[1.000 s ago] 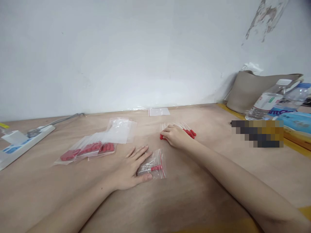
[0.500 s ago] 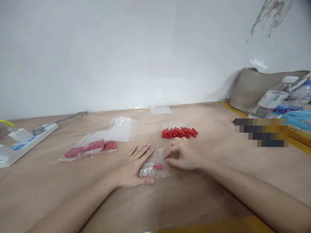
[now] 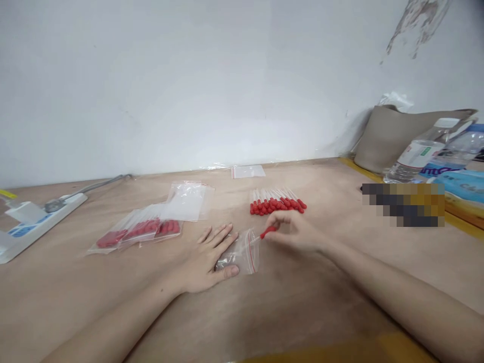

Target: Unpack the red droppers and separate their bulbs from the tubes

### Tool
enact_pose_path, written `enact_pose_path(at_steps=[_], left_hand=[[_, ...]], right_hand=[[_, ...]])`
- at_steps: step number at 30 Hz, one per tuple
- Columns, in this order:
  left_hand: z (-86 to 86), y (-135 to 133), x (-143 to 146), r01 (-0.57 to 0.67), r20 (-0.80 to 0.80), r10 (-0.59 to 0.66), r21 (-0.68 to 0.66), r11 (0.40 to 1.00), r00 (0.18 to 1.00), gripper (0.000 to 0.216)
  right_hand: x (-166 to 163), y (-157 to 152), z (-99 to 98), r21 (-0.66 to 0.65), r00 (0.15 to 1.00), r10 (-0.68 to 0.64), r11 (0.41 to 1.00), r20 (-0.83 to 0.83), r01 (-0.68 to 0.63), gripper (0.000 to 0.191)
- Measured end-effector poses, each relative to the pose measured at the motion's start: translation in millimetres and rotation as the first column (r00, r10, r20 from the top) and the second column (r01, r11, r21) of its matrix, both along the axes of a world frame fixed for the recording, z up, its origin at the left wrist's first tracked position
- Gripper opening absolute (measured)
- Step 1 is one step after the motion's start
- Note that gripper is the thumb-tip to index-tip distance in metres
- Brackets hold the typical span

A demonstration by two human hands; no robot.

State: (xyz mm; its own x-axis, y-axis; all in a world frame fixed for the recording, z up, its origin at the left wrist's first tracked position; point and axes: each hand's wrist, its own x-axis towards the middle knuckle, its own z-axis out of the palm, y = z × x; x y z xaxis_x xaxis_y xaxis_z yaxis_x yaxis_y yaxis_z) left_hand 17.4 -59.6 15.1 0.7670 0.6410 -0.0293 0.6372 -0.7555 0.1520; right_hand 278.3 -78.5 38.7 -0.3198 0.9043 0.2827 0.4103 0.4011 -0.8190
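- Beyond and to the right of the right hand [image 3: 293, 232], purple lettering on a package [image 3: 438, 170] reads roughly "ntoC", its ends hidden.
- The white label on the white-capped bottle [image 3: 418, 154] has red print and a green patch, too small to read; pale letters on the blue packet [image 3: 459, 184] are blurred.
- Around those stand a blue-capped bottle [image 3: 465, 143] and a grey-beige container [image 3: 381, 138]; a pixelated item [image 3: 403, 205] lies nearer the right hand.
- Just beyond the right hand, a row of red-tipped swabs [image 3: 278, 205] lies with red heads toward the person and white sticks toward the wall [image 3: 189, 91].
- Beyond the left hand [image 3: 204, 262] and to its left are filled zip bags [image 3: 147, 229], overlapped by flat clear bags [image 3: 184, 201]; farther left sits a power strip [image 3: 73, 202].
- The left hand is spread, palm down, over one end of a zip bag [image 3: 247, 257] on the worktop [image 3: 264, 312]; its red seal line faces the right hand.
- The right hand pinches a single swab [image 3: 267, 232] by its red head, stick slanting toward the left hand at the bag's mouth; whether inside, I cannot tell.
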Motion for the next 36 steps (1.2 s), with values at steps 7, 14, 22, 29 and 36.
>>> enact_pose_path(at_steps=[7,14,22,29,36], left_hand=[[-1.8,0.6,-0.9,0.014,0.006,-0.014,0.016,1.000,1.000,0.079],[-1.4,0.8,-1.3,0.007,0.003,-0.007,0.007,1.000,1.000,0.080],[1.5,-0.7,-0.8,0.006,0.001,-0.006,0.000,1.000,1.000,0.080],[-0.3,-0.4,-0.4,0.005,-0.013,-0.004,0.023,1.000,1.000,0.080],[-2.1,-1.7,-1.6,-0.048,0.062,0.050,-0.029,0.998,0.997,0.073]], right_hand=[[55.2,34.7,11.0,0.230,0.825,-0.506,0.796,-0.252,0.559,0.021],[51.1,46.4,-15.9,0.505,0.739,-0.665,0.675,0.104,0.537,0.013],[33.1,31.6,-9.0,0.570,0.759,-0.637,0.675,0.131,0.468,0.028],[-27.1,-15.5,-20.0,0.494,0.895,0.017,0.829,0.446,-0.262,0.033],[-19.9,-11.2,-31.6,0.252,0.814,0.175,0.896,0.554,-0.364,0.035]])
